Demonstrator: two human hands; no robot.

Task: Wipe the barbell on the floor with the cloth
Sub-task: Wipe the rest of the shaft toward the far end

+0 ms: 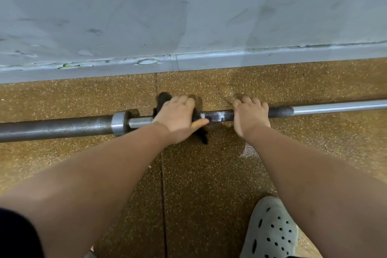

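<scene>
Barbell: the barbell (217,116) lies flat on the speckled rubber floor (83,163), running from 9 o'clock to 3 o'clock, parallel to the grey wall (188,16) at 12 o'clock.
Parts: thick dark sleeve (52,129) at 9 o'clock, steel collar (119,122) beside it, then dark knurled shaft with a pale smear between the hands, then bright smooth shaft out toward 3 o'clock.
Cloth: the dark cloth (162,99) is draped over the shaft just on the 3 o'clock side of the collar, its loose ends showing beyond and below the hand.
Left hand: the left hand (178,117) is wrapped over the cloth and shaft, fingers curled down the far side, thumb laid along the bar.
Right hand: the right hand (250,115) grips the bare knurled shaft, fingers curled over it.
Handling, barbell: likely heavy, rigid steel and free to roll on the floor; the knurling gives a sure hold for steadying, while the polished stretch would probably be slicker.
Handling, cloth: soft and limp; best bunched round the shaft under the palm so it slides without slipping off.
Nearby: a grey perforated clog (270,228) at 5 o'clock.
</scene>
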